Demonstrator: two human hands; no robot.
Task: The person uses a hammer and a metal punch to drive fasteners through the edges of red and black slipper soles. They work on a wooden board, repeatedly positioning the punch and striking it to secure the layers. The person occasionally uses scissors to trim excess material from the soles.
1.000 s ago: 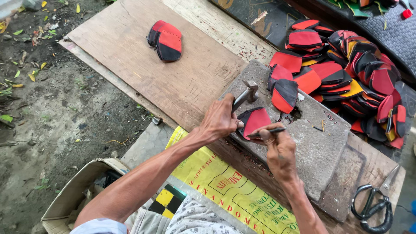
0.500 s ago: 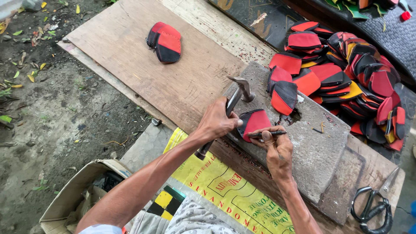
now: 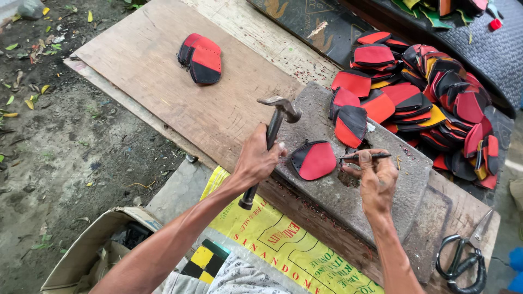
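My left hand (image 3: pixel 257 161) grips the dark handle of a hammer (image 3: pixel 277 117), its metal head raised above a grey stone slab (image 3: pixel 354 190). On the slab lies a red and black shaped piece (image 3: pixel 314 159), close beside my left fingers. My right hand (image 3: pixel 375 177) holds a thin dark metal punch (image 3: pixel 364 156) level, its tip pointing at the right edge of that piece.
A heap of several red, black and yellow pieces (image 3: pixel 430 103) covers the far right. Two more pieces (image 3: pixel 200 57) lie on the wooden board (image 3: pixel 152 81). Black scissors (image 3: pixel 463 261) rest at the lower right. A cardboard box (image 3: pixel 92 250) and yellow sack (image 3: pixel 283 250) are below the bench.
The hammer has risen from low over the piece to held up and tilted back. My right hand has drawn the punch away to the right, uncovering the piece.
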